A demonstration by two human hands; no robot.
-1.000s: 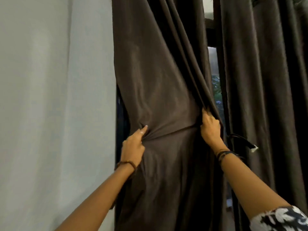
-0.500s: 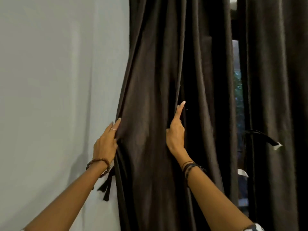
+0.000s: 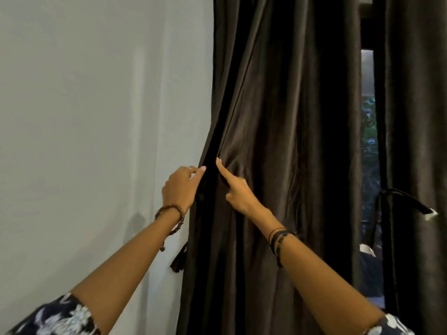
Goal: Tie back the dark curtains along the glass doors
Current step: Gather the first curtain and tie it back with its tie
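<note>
A dark brown curtain (image 3: 278,131) hangs in folds beside the wall. My left hand (image 3: 180,187) is at its left edge at about waist height; the fingertips lie on the hem and the thumb is hidden behind it. Just to the right, my right hand (image 3: 235,191) bunches a fold of the same curtain, index finger pointing up along the cloth and the other fingers curled into it. A short dark tie strap (image 3: 179,261) dangles from the wall below my left wrist. A second dark curtain (image 3: 416,117) on the right has a tie-back band (image 3: 408,200) around it.
A plain pale wall (image 3: 96,141) fills the left half. Between the two curtains a narrow strip of glass door (image 3: 368,141) shows greenery outside. The door frame (image 3: 367,32) is dark.
My right hand has slid left across the curtain, gathering it toward the left edge, and now sits close to my left hand. The view has shifted left and nearer to the wall.
</note>
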